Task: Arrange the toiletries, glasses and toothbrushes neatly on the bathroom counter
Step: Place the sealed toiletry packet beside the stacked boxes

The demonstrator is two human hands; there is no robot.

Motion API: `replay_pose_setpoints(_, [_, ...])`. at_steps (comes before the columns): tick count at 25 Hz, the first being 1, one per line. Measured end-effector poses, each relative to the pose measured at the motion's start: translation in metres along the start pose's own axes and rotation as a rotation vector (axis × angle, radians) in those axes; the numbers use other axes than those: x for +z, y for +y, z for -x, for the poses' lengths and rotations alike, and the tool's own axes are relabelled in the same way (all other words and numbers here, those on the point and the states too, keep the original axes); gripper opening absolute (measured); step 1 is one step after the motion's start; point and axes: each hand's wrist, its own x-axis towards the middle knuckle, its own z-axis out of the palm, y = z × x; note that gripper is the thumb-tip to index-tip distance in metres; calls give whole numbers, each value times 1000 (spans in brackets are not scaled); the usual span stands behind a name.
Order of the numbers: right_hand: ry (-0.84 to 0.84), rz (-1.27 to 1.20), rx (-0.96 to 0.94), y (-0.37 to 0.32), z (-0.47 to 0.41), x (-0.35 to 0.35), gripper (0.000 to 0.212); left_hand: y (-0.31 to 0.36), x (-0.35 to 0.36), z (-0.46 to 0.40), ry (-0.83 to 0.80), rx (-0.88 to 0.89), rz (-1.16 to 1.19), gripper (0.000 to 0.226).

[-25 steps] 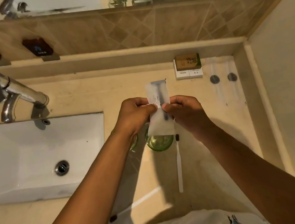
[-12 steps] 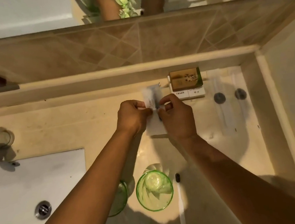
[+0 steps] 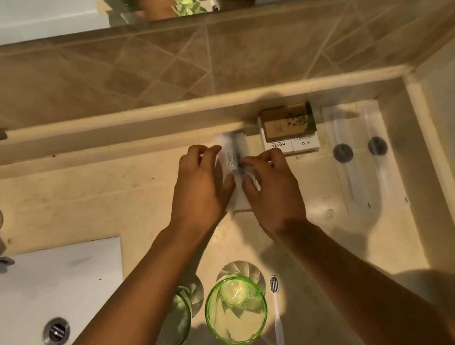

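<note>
**Both hands on a white packet**

A flat white paper packet (image 3: 236, 153) lies on the tan stone counter (image 3: 107, 201), middle of the frame. The left hand (image 3: 203, 186) and right hand (image 3: 274, 189) pinch its sides with curled fingers. Below them stand two green glass cups (image 3: 236, 311) beside a white toothbrush (image 3: 278, 323).

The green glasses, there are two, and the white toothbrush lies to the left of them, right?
Not quite. The head view shows two green glasses, but the white toothbrush lies to their right, not left, on the counter.
</note>
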Motion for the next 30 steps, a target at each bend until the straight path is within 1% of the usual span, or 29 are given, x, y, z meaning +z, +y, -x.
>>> replay_pose_setpoints(2, [-89,65,-31,-1,3,0,39,-11,-3,1,-133,143,-154,65])
replay_pose_setpoints(3, [-123,88,-33,-1,4,1,41,-15,-2,1,-196,171,-217,67])
replay_pose_setpoints(5, [-153,108,-21,1,5,4,45,-18,1,0,-244,200,-279,67])
replay_pose_setpoints(10, [-139,138,-24,3,-2,7,46,-16,10,-2,-194,197,-276,64])
replay_pose_setpoints(16, [-105,204,-3,1,-13,7,49,-12,12,-12,-191,210,-267,66])
replay_pose_setpoints(25, [-102,203,14,0,-18,8,49,-12,16,-14,-169,211,-257,65])
replay_pose_setpoints(27, [-79,192,-1,-1,-16,5,49,-12,15,-13,-166,206,-225,64])
replay_pose_setpoints(30, [-12,113,-42,-2,-7,-4,42,-10,8,-5,-169,229,-157,66])
